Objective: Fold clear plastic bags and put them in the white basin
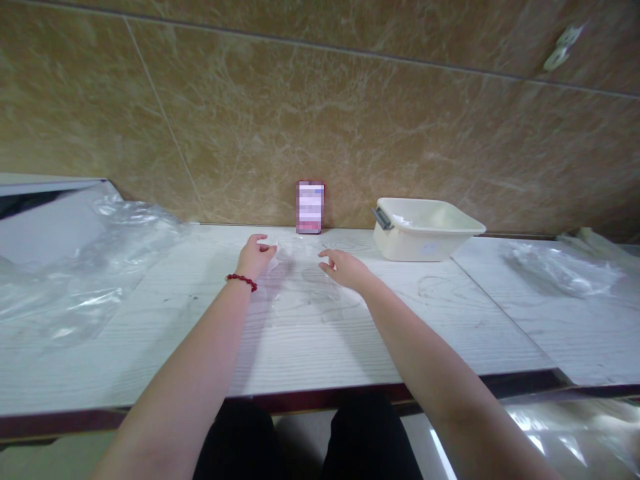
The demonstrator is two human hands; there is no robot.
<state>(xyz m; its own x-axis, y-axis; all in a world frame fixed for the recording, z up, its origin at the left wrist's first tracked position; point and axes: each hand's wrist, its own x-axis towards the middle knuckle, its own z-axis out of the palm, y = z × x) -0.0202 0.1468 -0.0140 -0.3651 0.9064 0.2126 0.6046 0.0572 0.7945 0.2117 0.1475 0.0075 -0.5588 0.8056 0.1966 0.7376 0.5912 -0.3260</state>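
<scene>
My left hand [257,258], with a red bead bracelet [242,280] at the wrist, is closed with thumb and fingers around a small piece of clear plastic [273,260]. It is hard to make out whether this is a bag or a film. My right hand [345,268] hovers over the white wood-grain table [310,347], its fingers bent and slightly apart, with nothing visible in them. Faint transparent plastic shows between the two hands, its edges unclear.
Against the marble-patterned wall [280,120] leans a phone [310,208] with a blurred screen. A cream plastic bin [420,245] with a grey handle stands to its right. Crumpled clear plastic sheets [120,247] lie at left; another plastic bag [570,270] lies at far right.
</scene>
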